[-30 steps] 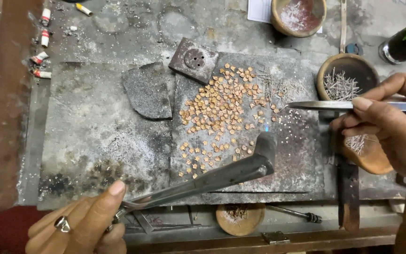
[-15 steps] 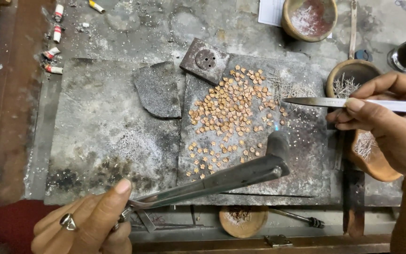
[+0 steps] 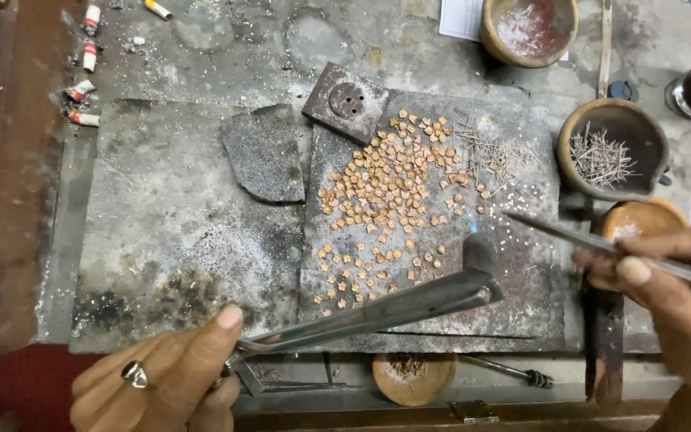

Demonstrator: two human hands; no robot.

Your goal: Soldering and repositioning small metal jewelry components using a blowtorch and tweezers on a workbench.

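My left hand (image 3: 161,376), with a ring on one finger, grips the handle end of a long metal blowtorch pipe (image 3: 377,312) whose bent nozzle (image 3: 481,252) points up at a spread of small copper-coloured pieces (image 3: 385,200) on a dark grey slab (image 3: 513,296). A small blue flame shows at the nozzle tip. My right hand (image 3: 665,280) holds long metal tweezers (image 3: 569,232) whose tip reaches in from the right, just above and right of the nozzle, near tiny white specks on the slab.
A square metal block with holes (image 3: 345,102) lies at the slab's top left, beside a broken slate piece (image 3: 265,156). A clay bowl of thin wire bits (image 3: 613,152) and other bowls (image 3: 529,28) stand right. Cigarette butts (image 3: 85,60) lie top left.
The tweezers have dropped lower and their tip now sits close to the torch nozzle. The view has shifted, so the slab appears further left and lower.
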